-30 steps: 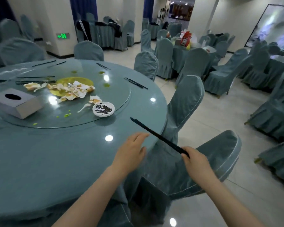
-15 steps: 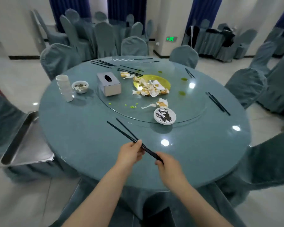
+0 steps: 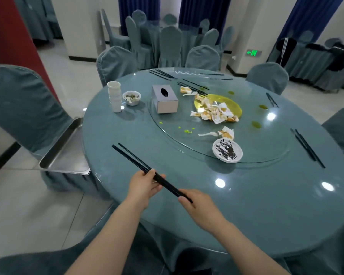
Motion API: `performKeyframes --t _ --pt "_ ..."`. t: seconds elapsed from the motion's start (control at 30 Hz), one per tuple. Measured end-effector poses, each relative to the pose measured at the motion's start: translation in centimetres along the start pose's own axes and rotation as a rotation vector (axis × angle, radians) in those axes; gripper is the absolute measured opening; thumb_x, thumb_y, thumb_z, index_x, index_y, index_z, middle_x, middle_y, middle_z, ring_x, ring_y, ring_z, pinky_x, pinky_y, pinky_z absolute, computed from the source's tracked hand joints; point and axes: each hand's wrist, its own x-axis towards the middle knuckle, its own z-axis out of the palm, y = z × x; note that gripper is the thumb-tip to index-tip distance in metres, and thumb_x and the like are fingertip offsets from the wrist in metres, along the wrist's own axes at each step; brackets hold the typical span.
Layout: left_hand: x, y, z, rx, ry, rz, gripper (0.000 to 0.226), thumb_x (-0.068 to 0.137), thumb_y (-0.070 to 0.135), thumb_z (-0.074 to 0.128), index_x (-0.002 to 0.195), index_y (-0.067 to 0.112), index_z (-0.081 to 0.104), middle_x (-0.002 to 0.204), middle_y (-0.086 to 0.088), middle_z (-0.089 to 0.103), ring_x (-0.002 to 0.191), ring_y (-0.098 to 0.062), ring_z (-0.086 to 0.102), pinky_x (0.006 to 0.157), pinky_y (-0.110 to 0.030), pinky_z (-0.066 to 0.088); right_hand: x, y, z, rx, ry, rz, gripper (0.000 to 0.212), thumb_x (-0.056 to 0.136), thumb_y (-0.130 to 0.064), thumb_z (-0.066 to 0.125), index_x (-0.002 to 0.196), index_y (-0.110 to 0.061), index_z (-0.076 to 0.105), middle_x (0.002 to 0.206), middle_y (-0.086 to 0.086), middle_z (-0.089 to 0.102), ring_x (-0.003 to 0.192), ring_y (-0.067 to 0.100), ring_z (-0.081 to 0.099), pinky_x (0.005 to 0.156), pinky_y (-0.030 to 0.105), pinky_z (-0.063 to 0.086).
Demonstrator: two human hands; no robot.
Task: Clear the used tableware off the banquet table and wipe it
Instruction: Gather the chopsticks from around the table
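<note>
A steel tray (image 3: 68,153) is sitting on a chair seat at centre left, tucked against the table (image 3: 266,215) edge, presumably for receiving cleared ware. Stacked cups (image 3: 114,99) and a small bowl (image 3: 131,97) are grouped nearest it. At lower centre, the left hand (image 3: 142,185) is pinching a pair of black chopsticks (image 3: 139,165) mid-shaft while the right hand (image 3: 199,205) is gripping their near ends, apparently aligning them. A sauce-smeared dish (image 3: 227,150) and further chopsticks (image 3: 308,147) are lying rightward, uncollected.
</note>
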Motion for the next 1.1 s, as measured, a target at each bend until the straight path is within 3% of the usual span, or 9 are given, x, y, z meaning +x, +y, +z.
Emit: performKeyframes --t 0.13,0.3,0.43,0.57,0.7,0.8,0.9,1.1 --pt "2.0 0.7 -2.2 -0.012 0.085 0.016 0.013 0.1 0.015 0.045 0.09 0.009 0.051 0.092 -0.014 0.07 0.081 -0.018 0.07 0.05 -0.022 0.053 2.3 2.8 -0.1 -0.037 -0.008 0.062 0.033 0.101 -0.029 0.041 0.119 -0.013 0.064 0.118 0.004 0.066 0.113 0.02 0.055 0.096 0.03 0.039" --pt "5.2 1.6 -3.2 -0.047 0.154 0.037 0.013 0.101 0.014 0.045 0.091 0.01 0.051 0.093 -0.013 0.07 0.083 -0.016 0.069 0.059 -0.024 0.053 8.8 7.0 -1.7 -0.14 -0.009 0.113 0.028 0.096 -0.022 0.051 0.108 -0.001 0.064 0.106 0.014 0.068 0.103 0.03 0.059 0.089 0.036 0.044" --pt "8.2 2.5 -2.4 -0.03 0.224 0.045 0.015 0.101 0.015 0.044 0.09 0.009 0.052 0.088 -0.012 0.07 0.079 -0.018 0.069 0.063 -0.026 0.051 16.7 11.4 -3.7 -0.206 0.019 0.134 0.033 0.092 -0.017 0.054 0.123 -0.01 0.062 0.121 0.01 0.064 0.114 0.027 0.056 0.096 0.03 0.039" --pt "11.2 3.2 0.4 0.013 0.288 0.053 0.014 0.101 0.016 0.044 0.093 0.008 0.053 0.087 -0.011 0.07 0.08 -0.018 0.069 0.061 -0.026 0.056 25.1 15.5 -6.2 -0.308 0.033 0.121 0.032 0.09 -0.007 0.05 0.12 -0.005 0.061 0.124 0.017 0.06 0.117 0.032 0.051 0.097 0.036 0.037" --pt "13.4 4.0 2.8 0.058 0.333 0.028 0.014 0.101 0.016 0.045 0.095 0.008 0.054 0.088 -0.012 0.072 0.079 -0.02 0.069 0.065 -0.028 0.056 30.3 18.3 -8.8 -0.478 0.032 0.108 0.039 0.087 -0.001 0.045 0.124 -0.008 0.056 0.129 0.011 0.054 0.118 0.033 0.046 0.094 0.038 0.041" --pt "15.2 4.5 4.4 0.088 0.356 -0.003 0.013 0.1 0.016 0.045 0.096 0.008 0.054 0.09 -0.013 0.071 0.08 -0.022 0.069 0.067 -0.03 0.053 32.7 20.2 -10.0 -0.675 -0.071 0.091 0.033 0.086 -0.004 0.049 0.119 -0.01 0.051 0.125 0.008 0.054 0.115 0.031 0.048 0.091 0.037 0.044" --pt "17.2 4.9 5.9 0.111 0.356 -0.003 0.013 0.1 0.016 0.046 0.095 0.008 0.055 0.087 -0.011 0.073 0.077 -0.021 0.069 0.068 -0.03 0.053 34.4 21.8 -10.5 -0.78 -0.079 0.04 0.023 0.088 -0.006 0.048 0.106 -0.015 0.059 0.111 0.004 0.061 0.108 0.026 0.052 0.084 0.032 0.043" --pt "20.2 4.7 8.8 0.168 0.332 -0.025 0.012 0.1 0.016 0.046 0.097 0.008 0.055 0.085 -0.01 0.073 0.075 -0.02 0.07 0.068 -0.03 0.055 36.4 23.7 -10.4 -0.678 -0.08 -0.013 0.021 0.088 -0.012 0.054 0.102 -0.023 0.066 0.1 -0.001 0.062 0.101 0.023 0.051 0.081 0.032 0.044"
